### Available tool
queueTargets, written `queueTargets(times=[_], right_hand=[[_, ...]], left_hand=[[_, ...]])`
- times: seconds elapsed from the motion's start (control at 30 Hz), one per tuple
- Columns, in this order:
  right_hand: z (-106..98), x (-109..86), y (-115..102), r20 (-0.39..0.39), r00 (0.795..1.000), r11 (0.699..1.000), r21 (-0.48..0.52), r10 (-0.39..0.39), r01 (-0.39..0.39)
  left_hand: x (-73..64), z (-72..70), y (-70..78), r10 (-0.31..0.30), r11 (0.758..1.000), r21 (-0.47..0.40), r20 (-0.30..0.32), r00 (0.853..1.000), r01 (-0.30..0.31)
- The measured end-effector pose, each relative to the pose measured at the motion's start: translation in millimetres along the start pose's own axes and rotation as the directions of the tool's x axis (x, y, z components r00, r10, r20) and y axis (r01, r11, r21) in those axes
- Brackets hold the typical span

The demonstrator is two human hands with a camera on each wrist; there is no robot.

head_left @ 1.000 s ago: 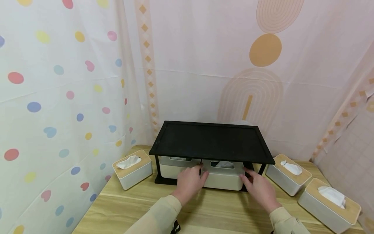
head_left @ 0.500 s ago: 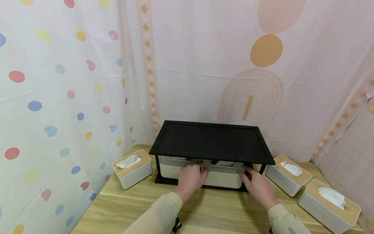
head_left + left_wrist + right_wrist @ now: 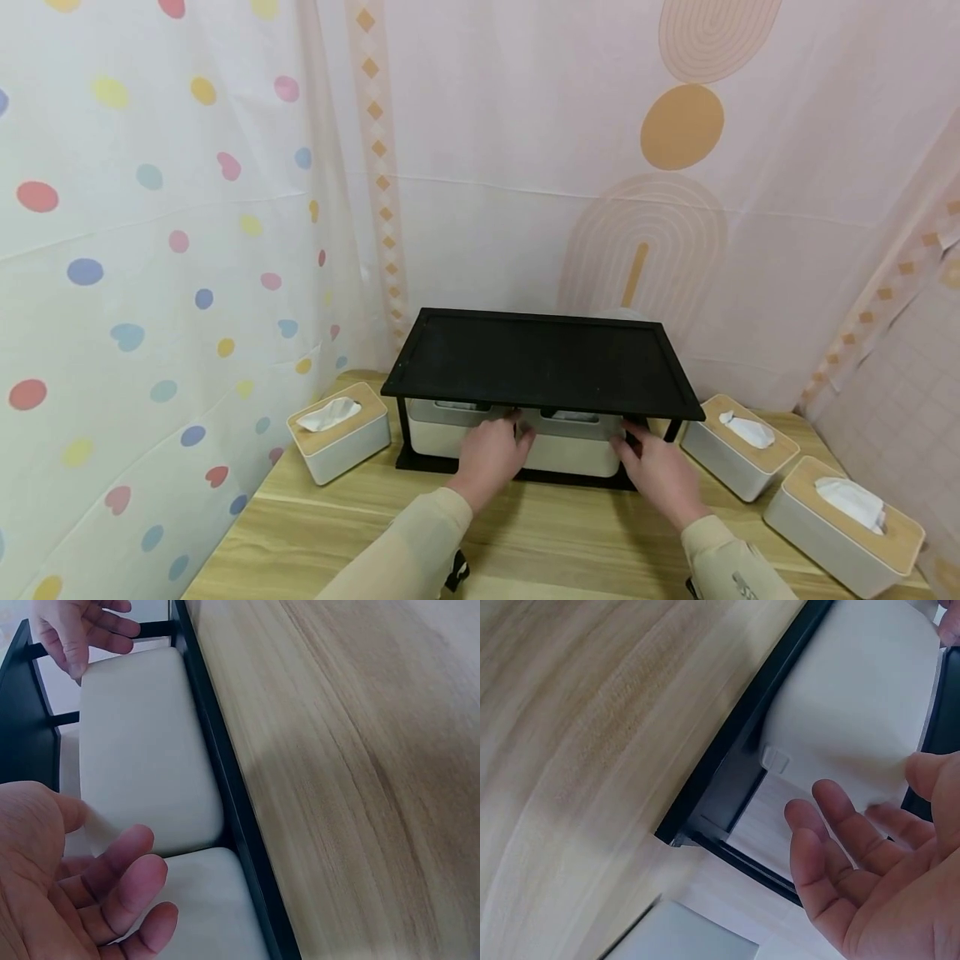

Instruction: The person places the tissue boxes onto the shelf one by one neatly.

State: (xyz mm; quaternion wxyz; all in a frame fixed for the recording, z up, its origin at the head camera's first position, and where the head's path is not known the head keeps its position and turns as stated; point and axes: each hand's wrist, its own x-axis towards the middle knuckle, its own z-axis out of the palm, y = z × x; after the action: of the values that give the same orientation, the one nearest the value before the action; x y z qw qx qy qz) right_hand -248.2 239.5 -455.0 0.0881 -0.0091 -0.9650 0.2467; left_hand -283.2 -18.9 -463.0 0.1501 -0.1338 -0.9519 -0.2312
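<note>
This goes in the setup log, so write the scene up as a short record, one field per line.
Furniture: black rectangular rack on a wood-grained table
Under the rack's top: cream, round-cornered tissue boxes with grey lids, left box and right box, side by side
Left hand: at the right box's left end
Right hand: at the right box's right end
Beside the rack: white rectangular tissue boxes with wood-look lids: left-side box, farther right-side box, nearer right-side box
Backdrop: polka-dot curtain, peach-patterned curtain
</note>
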Motion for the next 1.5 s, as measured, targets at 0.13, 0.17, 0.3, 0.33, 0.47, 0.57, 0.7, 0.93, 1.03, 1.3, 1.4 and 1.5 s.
queueTargets(times=[0.13, 0.17, 0.3, 0.33, 0.47, 0.57, 0.7, 0.93, 1.03, 1.3, 1.4, 1.5], right_hand=[[3.3, 0.5, 0.1, -0.020, 0.999, 0.999, -0.025, -0.025, 0.025], [4.3, 0.5, 0.3, -0.028, 0.999, 0.999, -0.035, -0.033, 0.032], [6.7, 0.4, 1.2, -0.051, 0.998, 0.998, -0.048, -0.046, 0.044], [7.0, 0.5, 1.5, -0.055, 0.997, 0.998, -0.048, -0.047, 0.045], [6.9, 1.0, 1.6, -0.052, 0.998, 0.998, -0.040, -0.041, 0.039], [7.1, 1.2, 1.6, -0.045, 0.998, 0.999, -0.038, -0.034, 0.032], [8.0, 1.1, 2.2, -0.041, 0.999, 0.999, -0.037, -0.033, 0.031], [9.7, 0.8, 4.3, -0.029, 0.998, 0.999, 0.006, -0.051, 0.052], [9.5, 0.8, 4.8, -0.009, 0.999, 0.998, 0.046, -0.049, 0.049], [6.8, 0.2, 4.5, 0.034, 0.999, 0.993, 0.110, -0.039, 0.035], [6.6, 1.0, 5.3, 0.039, 0.998, 0.992, 0.121, -0.045, 0.040], [6.4, 1.9, 6.8, 0.045, 0.998, 0.990, 0.133, -0.050, 0.044]], left_hand=[[1.1, 0.8, 0.1, -0.007, 1.000, 0.007, 0.007, 1.000, 0.007], [1.2, 1.1, 0.1, -0.008, 1.000, 0.010, 0.008, 1.000, 0.008], [1.8, 1.2, 0.5, -0.010, 1.000, 0.003, 0.013, 1.000, 0.010], [2.0, 1.3, 0.5, -0.010, 1.000, -0.002, 0.013, 1.000, 0.010], [2.6, 1.4, 0.7, -0.008, 1.000, -0.010, 0.009, 1.000, 0.008], [2.6, 1.5, 0.3, -0.008, 1.000, -0.008, 0.005, 1.000, 0.008], [2.2, 2.7, -0.6, -0.002, 1.000, -0.011, -0.004, 1.000, 0.002], [1.4, 4.2, -0.1, -0.017, 0.999, -0.031, -0.008, 1.000, 0.016], [0.6, 4.7, 0.6, -0.035, 0.999, -0.031, -0.006, 0.999, 0.035], [1.0, 2.2, 0.9, -0.026, 0.999, -0.029, -0.011, 1.000, 0.025], [1.8, 2.4, -0.2, -0.023, 0.999, -0.040, -0.006, 1.000, 0.022], [1.7, 2.6, -1.3, -0.012, 0.999, -0.048, -0.009, 1.000, 0.011]])
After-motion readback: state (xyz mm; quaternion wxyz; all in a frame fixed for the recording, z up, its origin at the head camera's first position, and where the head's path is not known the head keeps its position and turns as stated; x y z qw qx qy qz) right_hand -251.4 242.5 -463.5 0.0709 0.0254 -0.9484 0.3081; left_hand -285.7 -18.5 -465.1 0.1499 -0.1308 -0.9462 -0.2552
